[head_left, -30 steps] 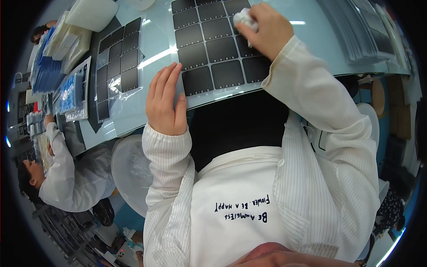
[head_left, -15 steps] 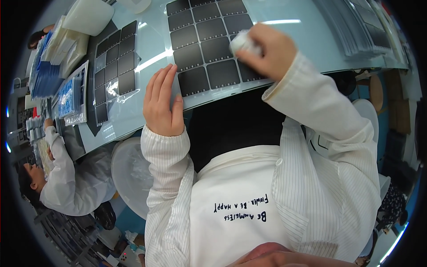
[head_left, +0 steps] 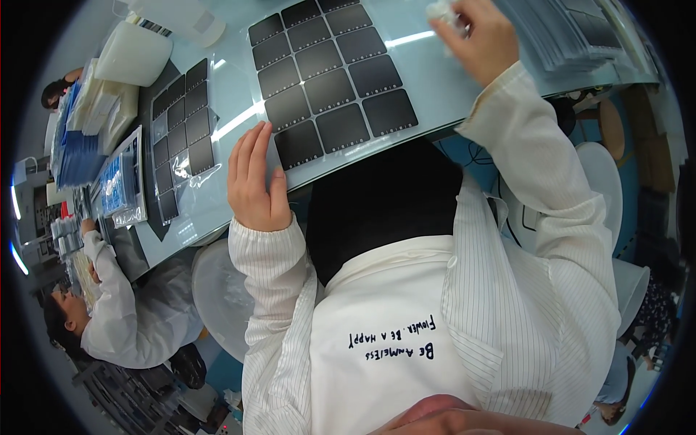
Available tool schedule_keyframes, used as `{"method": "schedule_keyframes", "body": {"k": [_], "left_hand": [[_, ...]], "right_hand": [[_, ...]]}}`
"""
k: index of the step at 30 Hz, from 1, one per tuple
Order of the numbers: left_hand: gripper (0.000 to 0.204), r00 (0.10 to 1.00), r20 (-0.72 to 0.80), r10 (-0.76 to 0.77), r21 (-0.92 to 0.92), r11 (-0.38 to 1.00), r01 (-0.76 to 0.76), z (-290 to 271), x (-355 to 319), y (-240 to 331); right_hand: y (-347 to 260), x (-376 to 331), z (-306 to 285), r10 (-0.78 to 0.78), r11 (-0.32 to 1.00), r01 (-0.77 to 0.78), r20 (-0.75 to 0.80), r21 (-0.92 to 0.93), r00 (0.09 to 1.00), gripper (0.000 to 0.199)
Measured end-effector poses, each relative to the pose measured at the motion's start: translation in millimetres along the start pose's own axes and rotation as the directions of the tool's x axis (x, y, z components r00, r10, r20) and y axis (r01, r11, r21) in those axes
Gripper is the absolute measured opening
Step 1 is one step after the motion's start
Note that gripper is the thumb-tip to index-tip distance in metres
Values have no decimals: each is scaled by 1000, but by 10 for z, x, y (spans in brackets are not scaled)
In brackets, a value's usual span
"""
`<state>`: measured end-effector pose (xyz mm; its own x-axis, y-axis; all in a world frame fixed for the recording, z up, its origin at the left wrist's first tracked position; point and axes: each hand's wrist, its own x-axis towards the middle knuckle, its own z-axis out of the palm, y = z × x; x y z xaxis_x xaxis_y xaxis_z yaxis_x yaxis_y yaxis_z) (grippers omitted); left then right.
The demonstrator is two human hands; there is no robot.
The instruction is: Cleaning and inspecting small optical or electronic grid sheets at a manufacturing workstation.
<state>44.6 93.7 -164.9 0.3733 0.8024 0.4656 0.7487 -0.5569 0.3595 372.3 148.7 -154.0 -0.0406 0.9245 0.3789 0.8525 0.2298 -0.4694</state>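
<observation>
A sheet of dark rectangular panels (head_left: 330, 90) in rows, with pale gaps between them, lies on the glossy light table (head_left: 435, 80) in front of me. My left hand (head_left: 255, 177) rests at the sheet's near left corner, fingers stretched out and holding nothing. Off the sheet to the right, my right hand (head_left: 484, 38) is closed round a crumpled white wipe (head_left: 445, 16). The fingers curl over part of the wipe and hide it.
A second dark-panelled sheet (head_left: 190, 125) lies to the left, beside a blue-and-white packet (head_left: 117, 185) and stacked foam blocks (head_left: 109, 98). Clear sheets (head_left: 558, 43) are piled at the right. A translucent container (head_left: 203, 25) stands at the back. A co-worker (head_left: 130, 319) sits at the left.
My right hand has moved with the wipe from the panel sheet's right side, up and to the right, off it. My left hand stays at the sheet's left edge. The view has shifted slightly.
</observation>
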Motion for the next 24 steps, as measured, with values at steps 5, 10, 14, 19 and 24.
{"method": "schedule_keyframes", "body": {"k": [5, 10, 14, 19, 24], "left_hand": [[56, 1000, -3, 23, -14, 1000, -23, 33, 36, 17], [56, 1000, 23, -13, -10, 1000, 14, -62, -6, 41], [56, 999, 39, -20, 6, 1000, 20, -85, -9, 29], [56, 999, 31, -23, 8, 1000, 23, -77, 26, 32], [57, 999, 33, -17, -5, 1000, 17, -85, 49, 19]], "right_hand": [[984, 347, 67, -139, 973, 41, -437, -228, 889, 28], [498, -73, -311, 160, 935, -106, -136, 338, 978, 52], [33, -341, -600, 229, 327, -644, 603, 692, 764, 50], [-309, -470, -617, 136, 110, -787, 775, 607, 617, 52], [-388, -308, -577, 177, 100, -823, 804, 560, 568, 53]]}}
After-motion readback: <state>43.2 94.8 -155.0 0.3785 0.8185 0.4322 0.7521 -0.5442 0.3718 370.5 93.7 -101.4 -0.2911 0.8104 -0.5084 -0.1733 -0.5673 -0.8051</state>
